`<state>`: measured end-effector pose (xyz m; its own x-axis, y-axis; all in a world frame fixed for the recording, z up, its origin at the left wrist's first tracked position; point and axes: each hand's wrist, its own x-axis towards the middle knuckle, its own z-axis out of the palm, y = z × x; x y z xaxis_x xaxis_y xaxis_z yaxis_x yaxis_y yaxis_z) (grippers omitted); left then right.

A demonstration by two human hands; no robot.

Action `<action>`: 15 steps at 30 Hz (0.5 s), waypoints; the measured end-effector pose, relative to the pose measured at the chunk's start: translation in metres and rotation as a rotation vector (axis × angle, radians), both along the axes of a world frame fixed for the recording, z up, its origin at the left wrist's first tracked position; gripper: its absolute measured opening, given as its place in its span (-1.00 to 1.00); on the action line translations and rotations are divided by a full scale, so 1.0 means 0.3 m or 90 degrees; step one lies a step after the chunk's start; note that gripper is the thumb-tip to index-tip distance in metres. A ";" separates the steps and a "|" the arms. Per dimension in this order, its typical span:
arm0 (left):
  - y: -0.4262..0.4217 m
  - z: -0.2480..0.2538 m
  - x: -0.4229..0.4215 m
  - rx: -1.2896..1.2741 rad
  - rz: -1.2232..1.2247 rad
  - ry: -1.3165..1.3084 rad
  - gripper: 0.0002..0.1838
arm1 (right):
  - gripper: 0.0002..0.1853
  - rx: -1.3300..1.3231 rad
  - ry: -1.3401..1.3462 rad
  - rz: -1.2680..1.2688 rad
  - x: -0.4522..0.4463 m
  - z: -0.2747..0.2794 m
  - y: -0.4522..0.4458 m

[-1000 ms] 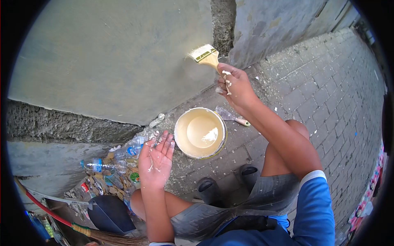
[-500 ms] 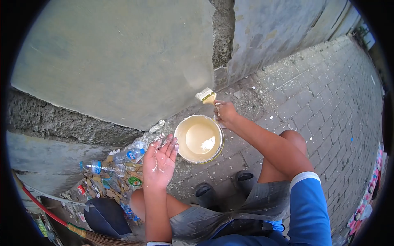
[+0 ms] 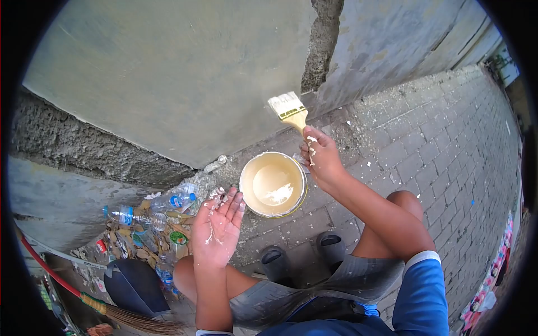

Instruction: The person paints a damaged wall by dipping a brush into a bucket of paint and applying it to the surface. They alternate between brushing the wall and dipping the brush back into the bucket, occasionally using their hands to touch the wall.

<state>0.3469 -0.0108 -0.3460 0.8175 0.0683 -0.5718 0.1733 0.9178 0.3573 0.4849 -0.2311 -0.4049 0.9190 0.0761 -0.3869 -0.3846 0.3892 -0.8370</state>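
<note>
My right hand (image 3: 325, 157) grips the wooden handle of a paintbrush (image 3: 288, 107), whose pale, paint-coated bristles point up and left in front of the wall (image 3: 185, 73). Whether the bristles touch the wall I cannot tell. White paint is smeared on that hand. Palm up, my left hand (image 3: 217, 232) is open, with whitish paint on its palm and fingertips and nothing held. Just right of its fingers stands a round bucket (image 3: 303, 182) containing cream-coloured paint (image 3: 272, 182) with a bright reflection on its surface.
Plastic bottles (image 3: 126, 214) and dry leaves lie at the wall's foot on the left. Near them are a dark dustpan-like object (image 3: 134, 287) and a broom (image 3: 112, 311). Brick paving (image 3: 437, 168), speckled with paint flakes, stretches right. My black sandals (image 3: 332, 249) are below the bucket.
My right hand has lifted the paintbrush a little, and its bristles now show broadside. My left hand stays palm up beside the bucket. The view has shifted slightly.
</note>
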 end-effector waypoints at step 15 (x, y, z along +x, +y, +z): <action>0.014 -0.091 0.088 0.000 0.035 0.038 -0.82 | -0.79 -0.023 -0.022 -0.016 0.147 0.161 0.072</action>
<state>0.3731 -0.0068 -0.3735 0.7772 0.1124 -0.6191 0.1435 0.9263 0.3484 0.5289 -0.2096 -0.3565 0.9334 0.0400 -0.3567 -0.3457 0.3677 -0.8633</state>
